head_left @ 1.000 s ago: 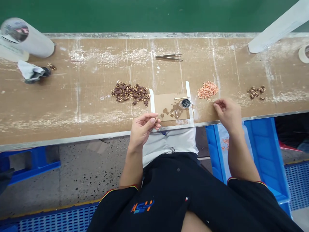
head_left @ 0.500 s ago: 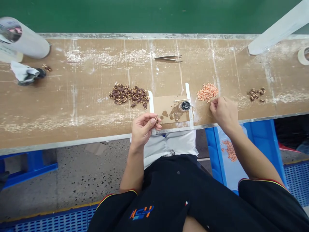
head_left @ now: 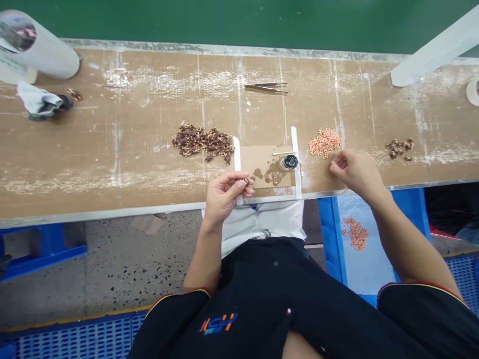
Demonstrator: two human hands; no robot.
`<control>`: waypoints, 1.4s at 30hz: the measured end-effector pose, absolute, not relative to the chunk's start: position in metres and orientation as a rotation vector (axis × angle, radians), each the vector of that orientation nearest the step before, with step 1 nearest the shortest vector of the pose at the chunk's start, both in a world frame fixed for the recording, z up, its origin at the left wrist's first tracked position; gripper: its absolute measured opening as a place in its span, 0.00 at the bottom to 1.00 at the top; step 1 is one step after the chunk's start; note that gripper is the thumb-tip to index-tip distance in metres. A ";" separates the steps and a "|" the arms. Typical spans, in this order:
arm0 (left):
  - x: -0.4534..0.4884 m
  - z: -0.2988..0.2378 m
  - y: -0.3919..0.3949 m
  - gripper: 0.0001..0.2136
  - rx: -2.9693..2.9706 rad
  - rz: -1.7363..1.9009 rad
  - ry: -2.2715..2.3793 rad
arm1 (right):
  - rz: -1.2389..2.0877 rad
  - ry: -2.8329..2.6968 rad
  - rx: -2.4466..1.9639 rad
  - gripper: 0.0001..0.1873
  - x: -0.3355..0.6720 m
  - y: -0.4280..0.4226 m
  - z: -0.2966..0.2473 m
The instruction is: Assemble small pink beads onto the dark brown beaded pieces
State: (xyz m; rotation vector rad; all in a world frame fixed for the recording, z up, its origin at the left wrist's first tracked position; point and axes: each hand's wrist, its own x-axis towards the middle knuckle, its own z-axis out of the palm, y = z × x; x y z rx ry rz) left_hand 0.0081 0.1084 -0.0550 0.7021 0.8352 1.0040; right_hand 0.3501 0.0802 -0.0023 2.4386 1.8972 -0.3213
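Observation:
My left hand (head_left: 226, 195) is closed in a pinch at the bench's front edge, holding a small brown-and-gold piece (head_left: 246, 182) at its fingertips. To the right, my right hand (head_left: 357, 172) hovers or rests by the pile of small orange pieces (head_left: 325, 142), fingers curled together; whatever they hold is hidden. Between the hands lies a stained cardboard pad (head_left: 252, 155) bearing a small jar of dark stuff (head_left: 291, 162) and a cotton swab (head_left: 283, 153). A heap of brown-and-gold pieces (head_left: 204, 142) sits left of the pad.
Tweezers (head_left: 265, 88) and a thin stick (head_left: 285, 124) lie behind the pad. A small brown-and-gold cluster (head_left: 399, 148) is at right. White cylinders (head_left: 56, 47) and a crumpled cloth (head_left: 39, 101) stand far left. A blue bin (head_left: 333, 239) with orange pieces sits below the bench.
My right hand has drawn slightly right, away from the orange pile. My left hand keeps its pinch on the small piece. The whole view has shifted a little.

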 end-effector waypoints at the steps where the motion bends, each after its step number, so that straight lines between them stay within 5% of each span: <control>1: 0.008 -0.055 0.109 0.21 0.704 1.004 0.839 | -0.335 1.908 2.433 0.11 0.352 0.080 -0.002; 15: 0.010 -0.053 0.109 0.20 0.708 1.009 0.853 | -0.189 2.013 2.252 0.05 0.364 0.077 -0.010; 23: 0.009 -0.053 0.111 0.21 0.738 0.962 0.869 | -0.412 2.039 2.295 0.12 0.372 0.086 -0.006; 42: 0.010 -0.053 0.111 0.21 0.745 1.021 0.903 | -0.845 2.193 2.187 0.04 0.372 0.097 0.024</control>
